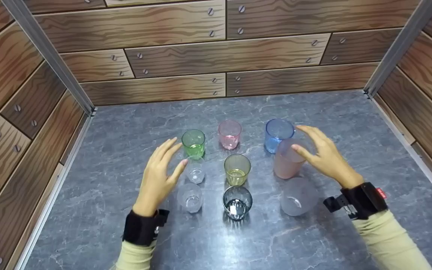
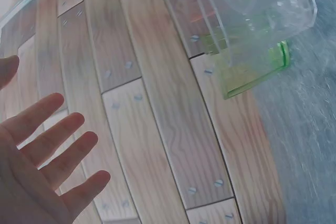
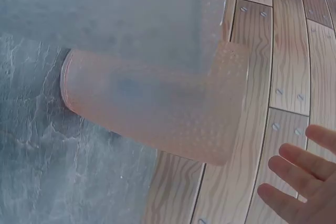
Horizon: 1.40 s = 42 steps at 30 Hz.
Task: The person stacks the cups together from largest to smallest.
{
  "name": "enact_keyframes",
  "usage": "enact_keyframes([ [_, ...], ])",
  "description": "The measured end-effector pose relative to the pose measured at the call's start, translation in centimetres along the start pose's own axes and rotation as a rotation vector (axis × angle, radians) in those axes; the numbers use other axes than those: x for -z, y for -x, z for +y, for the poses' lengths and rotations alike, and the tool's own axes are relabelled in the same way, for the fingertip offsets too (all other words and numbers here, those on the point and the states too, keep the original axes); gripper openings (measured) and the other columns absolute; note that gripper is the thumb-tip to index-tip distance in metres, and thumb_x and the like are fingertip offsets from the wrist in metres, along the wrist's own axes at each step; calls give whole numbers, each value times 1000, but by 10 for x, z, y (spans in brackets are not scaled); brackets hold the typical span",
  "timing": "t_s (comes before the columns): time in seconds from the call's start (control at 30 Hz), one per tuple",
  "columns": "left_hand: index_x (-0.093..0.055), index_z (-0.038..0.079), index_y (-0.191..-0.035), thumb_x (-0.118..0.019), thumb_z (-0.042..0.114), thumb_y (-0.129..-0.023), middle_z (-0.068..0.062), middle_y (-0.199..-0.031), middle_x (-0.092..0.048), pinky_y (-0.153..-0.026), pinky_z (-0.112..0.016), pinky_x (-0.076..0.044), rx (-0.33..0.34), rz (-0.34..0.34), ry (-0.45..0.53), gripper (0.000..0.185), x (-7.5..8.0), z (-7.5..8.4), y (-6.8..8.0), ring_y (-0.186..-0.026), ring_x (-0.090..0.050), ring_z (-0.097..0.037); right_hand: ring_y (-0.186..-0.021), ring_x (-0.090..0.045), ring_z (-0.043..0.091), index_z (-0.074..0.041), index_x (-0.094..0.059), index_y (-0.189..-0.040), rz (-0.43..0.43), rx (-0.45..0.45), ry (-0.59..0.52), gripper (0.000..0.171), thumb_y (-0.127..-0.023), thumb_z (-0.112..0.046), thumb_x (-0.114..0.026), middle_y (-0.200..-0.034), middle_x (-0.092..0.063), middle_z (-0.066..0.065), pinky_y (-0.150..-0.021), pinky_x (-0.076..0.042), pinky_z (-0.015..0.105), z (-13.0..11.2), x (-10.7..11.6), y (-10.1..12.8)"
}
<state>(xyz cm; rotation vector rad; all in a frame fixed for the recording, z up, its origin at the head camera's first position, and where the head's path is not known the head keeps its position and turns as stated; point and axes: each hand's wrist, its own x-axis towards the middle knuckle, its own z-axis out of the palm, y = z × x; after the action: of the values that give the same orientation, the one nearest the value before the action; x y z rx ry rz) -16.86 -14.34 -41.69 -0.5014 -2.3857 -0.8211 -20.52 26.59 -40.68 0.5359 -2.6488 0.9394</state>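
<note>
Left hand [image 1: 159, 176], left of centre, spread and empty, hovers beside the green cup [image 1: 193, 143]. Right hand [image 1: 323, 155], right of centre, also spread and empty, nears the frosted pink cup [image 1: 287, 159]. Judged step: reaching; next needs fingers closing round it.

You'll find no readable text here: the red tag [image 1: 381, 193] on your right wristband [image 1: 364, 200] is too small to read.

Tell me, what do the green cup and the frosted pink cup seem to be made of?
Green cup: clear tinted plastic or glass, glossy; the wall shows through it. Frosted pink cup: probably plastic, with a matte, dotted, cloudy surface that blurs what lies behind. Neither hand touches them.
</note>
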Motion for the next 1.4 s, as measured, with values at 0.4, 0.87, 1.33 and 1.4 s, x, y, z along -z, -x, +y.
enact_keyframes([
  [0.4, -53, 10, -129, -60, 22, -89, -10, -140, -48, -112, -46, -34, 128, 63, 105, 43, 6, -4, 17, -134, -39, -27, -121, -47, 39, 1, -44, -132, 50, -92, -92, 47, -92, -20, -56, -132, -49, 23, -102, -41, 55, 26, -11, -8],
  [0.87, -52, 5, -129, -61, 16, -88, -11, -137, -51, -108, -42, -39, 100, 95, 181, 43, -2, -12, 15, -128, -47, -27, -123, -47, 37, 2, -44, -133, 72, -136, -163, 47, -94, -23, -53, -133, -49, 23, -104, -40, 52, 37, -16, -16],
  [1.33, -53, 2, -127, -63, 11, -86, -15, -135, -52, -109, -45, -36, 79, 114, 199, 42, -5, -16, 13, -129, -44, -32, -126, -46, 34, 0, -43, -133, 76, -191, -247, 47, -94, -25, -52, -135, -49, 21, -106, -39, 51, 53, -19, -25],
  [1.4, -53, 3, -127, -63, 11, -86, -15, -135, -52, -109, -44, -36, 81, 111, 197, 43, -5, -16, 13, -129, -44, -32, -126, -45, 34, 0, -43, -134, 70, -187, -250, 48, -94, -26, -52, -136, -49, 21, -106, -39, 51, 56, -20, -26],
])
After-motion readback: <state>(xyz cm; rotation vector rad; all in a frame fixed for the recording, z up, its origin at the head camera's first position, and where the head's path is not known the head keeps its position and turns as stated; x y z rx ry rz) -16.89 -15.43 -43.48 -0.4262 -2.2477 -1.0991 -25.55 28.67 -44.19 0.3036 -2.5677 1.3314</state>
